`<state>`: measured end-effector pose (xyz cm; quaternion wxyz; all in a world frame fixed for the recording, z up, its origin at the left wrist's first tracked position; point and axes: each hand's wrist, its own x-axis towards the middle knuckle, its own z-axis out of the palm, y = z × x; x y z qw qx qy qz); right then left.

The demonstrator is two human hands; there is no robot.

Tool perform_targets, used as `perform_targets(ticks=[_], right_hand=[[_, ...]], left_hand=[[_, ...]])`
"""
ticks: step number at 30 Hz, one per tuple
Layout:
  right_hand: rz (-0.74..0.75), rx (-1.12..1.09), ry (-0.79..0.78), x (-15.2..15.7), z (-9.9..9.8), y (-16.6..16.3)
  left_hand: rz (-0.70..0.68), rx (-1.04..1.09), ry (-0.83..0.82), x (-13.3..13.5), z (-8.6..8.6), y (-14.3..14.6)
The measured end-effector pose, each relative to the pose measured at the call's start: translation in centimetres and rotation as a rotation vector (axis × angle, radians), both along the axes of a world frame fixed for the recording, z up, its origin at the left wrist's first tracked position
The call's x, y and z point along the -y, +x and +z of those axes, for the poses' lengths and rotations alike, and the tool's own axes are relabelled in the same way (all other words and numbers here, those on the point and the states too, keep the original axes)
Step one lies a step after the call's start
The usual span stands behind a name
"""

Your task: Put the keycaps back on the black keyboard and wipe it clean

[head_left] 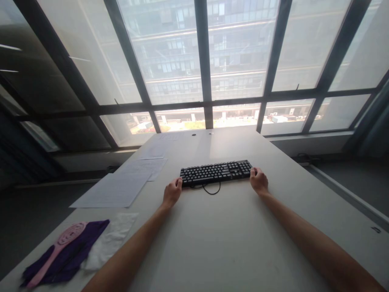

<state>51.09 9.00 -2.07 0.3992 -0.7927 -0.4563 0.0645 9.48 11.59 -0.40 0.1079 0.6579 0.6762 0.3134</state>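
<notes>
A black keyboard (216, 172) lies across the middle of a pale table (231, 239), its cable looping out toward me under the front edge. My left hand (172, 192) grips the keyboard's left end with curled fingers. My right hand (259, 181) is closed on the right end. Both arms reach straight out from the near edge.
Several printed sheets (121, 186) lie on the left half of the table. At the near left corner a pink hairbrush (57, 251) rests on a purple cloth (73, 253) beside a white cloth (111, 239). Large windows (203, 61) stand behind the far edge.
</notes>
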Motion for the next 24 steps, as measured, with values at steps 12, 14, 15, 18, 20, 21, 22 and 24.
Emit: perform_targets(ticks=[12, 14, 15, 18, 20, 21, 22, 24], right_hand=[[-0.042, 0.069, -0.072, 1.3, -0.3, 0.0], [-0.028, 0.084, -0.077, 1.2, -0.3, 0.0], [-0.025, 0.085, -0.079, 1.1, -0.3, 0.1], [-0.014, 0.064, -0.089, 1.1, -0.4, 0.4], [0.003, 0.047, -0.089, 1.3, -0.5, 0.6], [0.014, 0.041, -0.085, 1.4, -0.6, 0.7], [0.025, 0.039, -0.08, 1.6, -0.6, 0.8], [0.052, 0.033, -0.058, 2.0, -0.7, 0.7]], left_hand=[[0.027, -0.095, 0.087, 1.0, -1.0, -1.3], [0.031, -0.101, 0.085, 0.8, -1.3, -1.3], [0.03, -0.097, 0.081, 0.7, -1.4, -1.3], [0.002, -0.08, 0.071, 0.6, -1.5, -1.5], [-0.031, -0.057, 0.065, 0.8, -1.5, -1.6], [-0.048, -0.04, 0.059, 0.9, -1.5, -1.7], [-0.067, -0.021, 0.051, 1.1, -1.5, -1.9], [-0.096, 0.012, 0.033, 1.5, -1.6, -2.2]])
